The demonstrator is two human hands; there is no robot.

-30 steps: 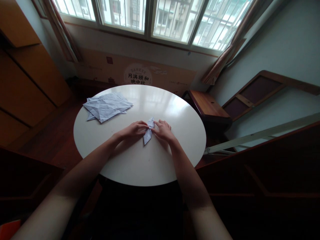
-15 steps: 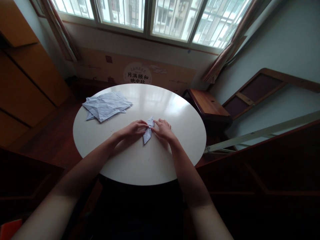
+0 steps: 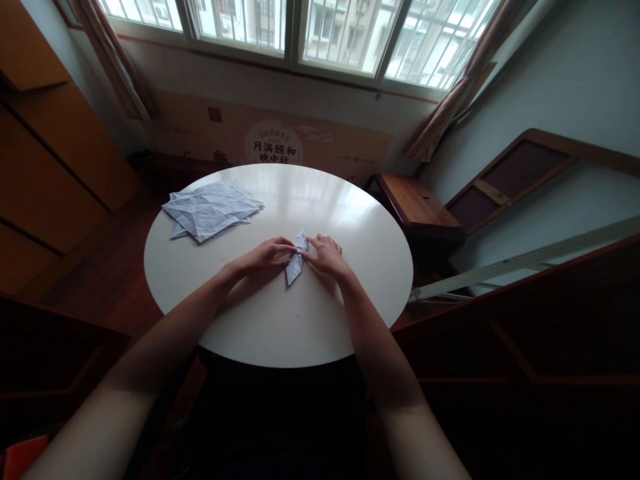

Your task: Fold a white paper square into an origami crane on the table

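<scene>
A narrow, pointed piece of folded paper (image 3: 295,270) lies on the round white table (image 3: 280,333), one tip toward me and the other toward the window. From its left side my left hand (image 3: 273,253) grips the middle of the paper, thumb and fingers pressed together. My right hand (image 3: 325,253) pinches it from the right, its other fingers curled above the tabletop. Both sets of fingertips meet near the paper's centre and cover part of it. At the table's far left rests a stack of creased paper sheets (image 3: 213,210).
Past the table's right edge stands a wooden stool or small bench (image 3: 415,200). A wood-framed panel (image 3: 515,177) leans by the right wall. Orange-brown cabinets (image 3: 60,147) line the left side, and a barred window (image 3: 345,37) spans the back.
Both hands stay on the folded paper with almost the same grip. The whole view has shifted very slightly; the paper stack has not been touched.
</scene>
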